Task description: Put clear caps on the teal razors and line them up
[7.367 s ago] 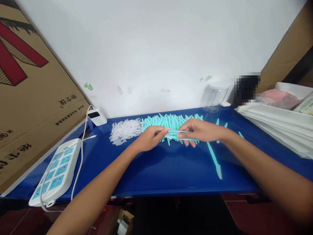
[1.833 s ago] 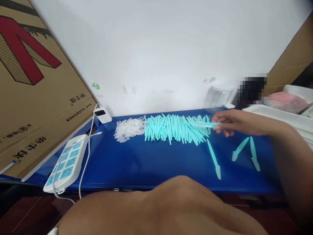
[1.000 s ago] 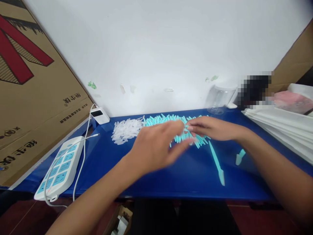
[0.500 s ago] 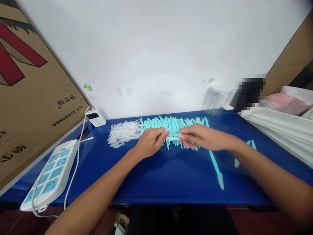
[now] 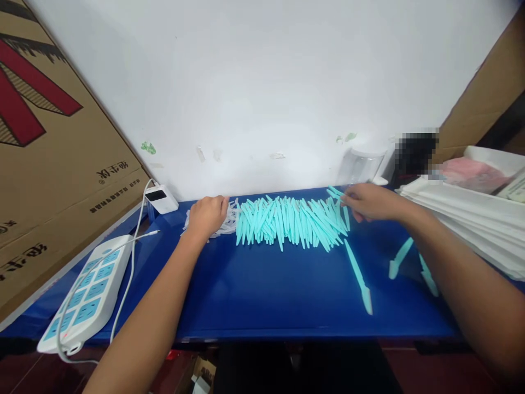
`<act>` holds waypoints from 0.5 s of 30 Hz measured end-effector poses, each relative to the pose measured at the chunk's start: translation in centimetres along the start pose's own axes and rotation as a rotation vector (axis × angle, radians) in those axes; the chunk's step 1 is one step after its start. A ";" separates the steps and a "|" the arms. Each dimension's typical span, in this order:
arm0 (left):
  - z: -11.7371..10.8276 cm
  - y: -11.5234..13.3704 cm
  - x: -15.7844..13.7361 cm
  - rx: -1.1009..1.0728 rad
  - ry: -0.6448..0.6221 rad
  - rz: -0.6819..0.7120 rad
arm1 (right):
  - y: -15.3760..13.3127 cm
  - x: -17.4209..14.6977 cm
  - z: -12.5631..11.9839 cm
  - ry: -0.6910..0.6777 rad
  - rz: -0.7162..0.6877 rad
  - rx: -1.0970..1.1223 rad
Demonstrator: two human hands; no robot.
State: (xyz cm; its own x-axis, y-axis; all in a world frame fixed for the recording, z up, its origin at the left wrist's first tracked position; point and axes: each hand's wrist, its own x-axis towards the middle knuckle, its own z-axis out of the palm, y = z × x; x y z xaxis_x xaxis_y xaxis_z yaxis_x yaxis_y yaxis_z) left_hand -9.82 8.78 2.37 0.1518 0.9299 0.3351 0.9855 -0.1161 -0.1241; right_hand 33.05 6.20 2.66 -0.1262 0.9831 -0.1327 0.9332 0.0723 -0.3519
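Well, the right hand pinched a teal stick, best done lightly; the left hand's grip I couldn't tell.

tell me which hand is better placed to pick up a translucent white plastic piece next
Left, most likely: the left hand is at the heap of translucent white plastic pieces. The right hand is at the right end of the long turquoise plastic sticks, with a stick at its fingertips.

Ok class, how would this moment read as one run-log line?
left hand: over white pile, grip unclear | right hand: pinches teal stick | teal pile: between hands | loose sticks: table's right half
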 end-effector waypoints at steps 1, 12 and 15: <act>0.3 -0.3 0.1 0.038 -0.017 -0.037 | 0.1 0.1 0.1 -0.011 0.027 -0.044; 1.4 -1.6 0.5 0.090 -0.102 -0.180 | -1.7 -1.7 0.5 0.167 0.053 -0.168; 1.4 -1.6 0.5 0.077 -0.106 -0.213 | -1.9 -5.1 0.3 0.049 -0.193 -0.062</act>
State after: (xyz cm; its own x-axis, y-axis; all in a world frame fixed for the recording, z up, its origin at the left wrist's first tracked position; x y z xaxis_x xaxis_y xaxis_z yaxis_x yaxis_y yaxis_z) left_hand -11.45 9.95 1.43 -0.0712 0.9625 0.2619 0.9851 0.1091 -0.1332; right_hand 31.80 1.05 3.74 -0.2897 0.9569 -0.0224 0.9125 0.2690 -0.3081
